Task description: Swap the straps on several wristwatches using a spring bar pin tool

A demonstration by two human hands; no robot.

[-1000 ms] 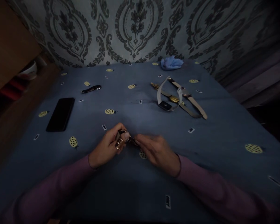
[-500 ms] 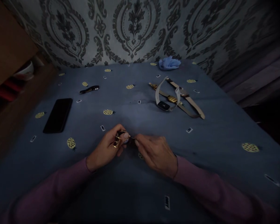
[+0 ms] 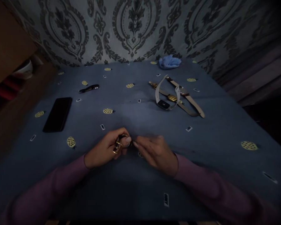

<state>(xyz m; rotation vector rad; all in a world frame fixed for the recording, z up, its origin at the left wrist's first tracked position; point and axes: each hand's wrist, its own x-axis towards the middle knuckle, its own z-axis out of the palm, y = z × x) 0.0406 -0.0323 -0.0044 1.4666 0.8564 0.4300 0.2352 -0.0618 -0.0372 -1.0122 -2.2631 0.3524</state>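
My left hand (image 3: 106, 148) is wrapped round a gold-coloured watch (image 3: 117, 146), whose clasp part hangs out below the thumb. Close at its right, my right hand (image 3: 155, 151) pinches something thin and dark at the watch's edge, too small to make out. Beyond my hands, to the right, lie a smartwatch with a light strap (image 3: 163, 104), a gold watch (image 3: 172, 98) and a watch with a beige strap (image 3: 183, 90), overlapping one another. A dark-strapped watch (image 3: 89, 88) rests at the back left.
A black phone (image 3: 57, 114) lies on the left of the blue patterned tablecloth (image 3: 121, 103). A crumpled blue cloth (image 3: 170, 62) sits at the back by the patterned wall. A wooden shelf with red and white things stands at the far left.
The watch in my left hand has turned, so its clasp part shows more edge-on and a little lower. My right hand's fingertips have shifted slightly to the left.
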